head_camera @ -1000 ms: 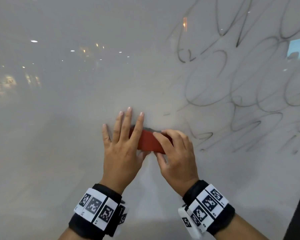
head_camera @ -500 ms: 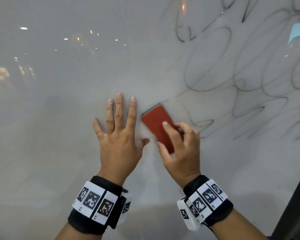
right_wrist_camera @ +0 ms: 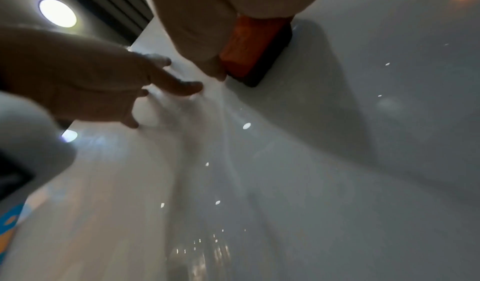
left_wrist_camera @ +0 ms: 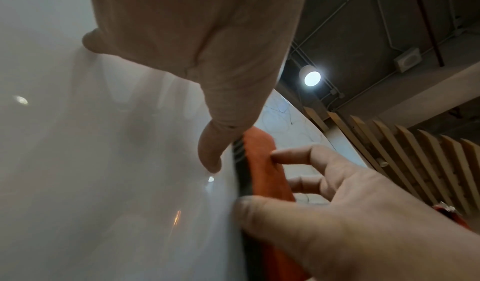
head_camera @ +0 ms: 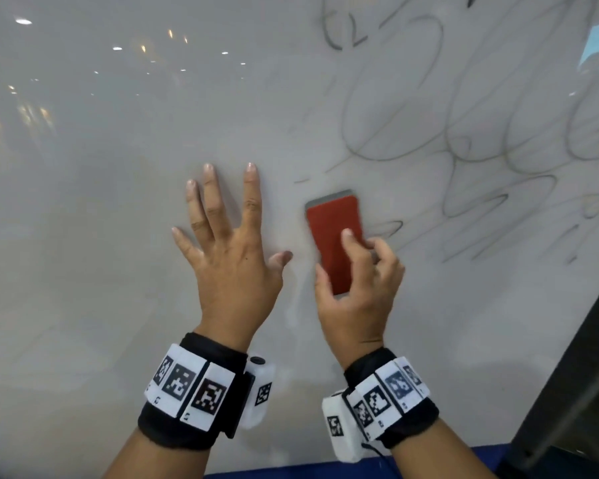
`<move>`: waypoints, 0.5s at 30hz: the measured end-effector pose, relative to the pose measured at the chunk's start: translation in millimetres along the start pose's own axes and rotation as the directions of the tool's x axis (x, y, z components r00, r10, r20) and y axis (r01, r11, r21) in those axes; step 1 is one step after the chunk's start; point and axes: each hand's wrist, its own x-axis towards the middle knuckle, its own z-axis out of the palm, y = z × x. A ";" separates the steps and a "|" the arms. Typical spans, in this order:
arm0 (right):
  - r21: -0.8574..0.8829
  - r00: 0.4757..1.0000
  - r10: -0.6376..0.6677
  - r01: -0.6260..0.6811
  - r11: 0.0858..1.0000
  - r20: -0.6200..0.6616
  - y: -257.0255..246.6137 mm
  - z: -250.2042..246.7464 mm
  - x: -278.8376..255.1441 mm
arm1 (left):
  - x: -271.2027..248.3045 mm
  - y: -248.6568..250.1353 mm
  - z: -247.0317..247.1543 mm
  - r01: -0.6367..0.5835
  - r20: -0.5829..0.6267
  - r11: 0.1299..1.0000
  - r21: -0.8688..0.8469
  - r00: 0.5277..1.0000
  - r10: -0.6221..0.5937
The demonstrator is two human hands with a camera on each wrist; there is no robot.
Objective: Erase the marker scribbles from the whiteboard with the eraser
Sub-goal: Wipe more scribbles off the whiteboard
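Note:
A red eraser [head_camera: 332,233] with a dark felt underside lies flat against the whiteboard [head_camera: 118,167], standing almost upright. My right hand [head_camera: 357,288] grips its lower half, thumb on the left edge and curled fingers on the right edge. In the left wrist view the eraser [left_wrist_camera: 262,172] shows edge-on between that thumb and finger. My left hand [head_camera: 229,250] rests flat on the board just left of the eraser, fingers spread and straight, holding nothing. Black marker scribbles [head_camera: 464,133] loop over the board's upper right, starting right beside the eraser. The right wrist view shows the eraser [right_wrist_camera: 249,53] pressed on the board.
The board's left and lower parts are wiped to a grey haze with reflected ceiling lights. A dark frame or stand [head_camera: 574,375] runs along the board's right edge at the lower right. A blue strip [head_camera: 325,468] lies below the bottom edge.
The eraser has turned from lying sideways under both hands to nearly upright in my right hand alone. My left hand has let go of it and now lies spread on the board.

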 end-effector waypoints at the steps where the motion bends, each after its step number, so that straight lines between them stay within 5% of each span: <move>1: 0.011 0.997 -0.052 0.051 0.999 0.058 -1.9 0.4 -4.2 | -0.1 1.1 0.8 0.006 -0.003 1.000 -0.016 1.000 -0.006; 4: 0.002 0.978 -0.162 0.163 0.987 0.131 12.5 -10.2 -0.5 | -1.2 2.8 2.3 0.009 -0.007 0.999 -0.032 1.000 -0.009; 9: -0.001 0.999 0.031 -0.031 1.000 -0.027 19.9 -10.6 -1.4 | -2.5 5.5 4.9 0.016 -0.012 0.999 -0.038 1.000 -0.017; 13: 0.003 0.992 -0.085 0.085 0.996 0.094 22.0 -10.9 -15.2 | -2.6 11.3 8.0 0.047 -0.064 0.991 -0.122 0.996 -0.056; 15: -0.012 0.996 -0.073 0.074 0.997 0.044 37.3 -18.1 -10.6 | -1.8 13.8 9.6 0.063 -0.087 0.987 -0.147 0.993 -0.076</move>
